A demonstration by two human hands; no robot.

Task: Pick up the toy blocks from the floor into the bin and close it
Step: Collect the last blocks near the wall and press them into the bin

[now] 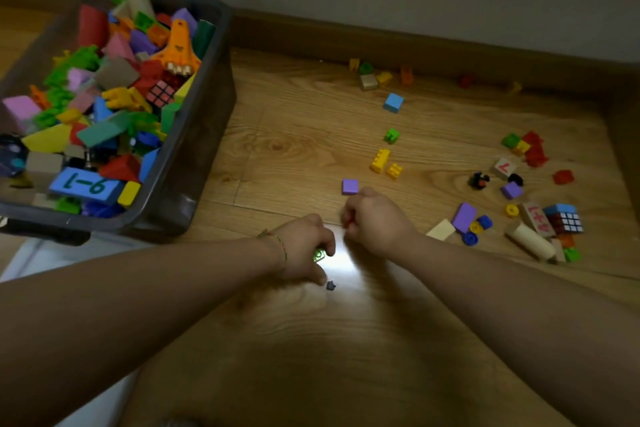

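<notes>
Blocks (380, 160) lay scattered on the floor (294, 135) right of the full, open bin (194, 135), some along the skirting (433, 52). Fingers of the left hand (304, 250) pinched a green piece (318, 255). The right hand (375, 222), fingers curled with contents untellable, sat just short of a purple cube (349, 186). Open floor lay between bin and hands.

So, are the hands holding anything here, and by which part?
The left hand pinches a small green piece in its fingertips; which part is hidden. The right hand is fisted; contents unseen.

The bin (194, 149) runs off the left edge.
</notes>
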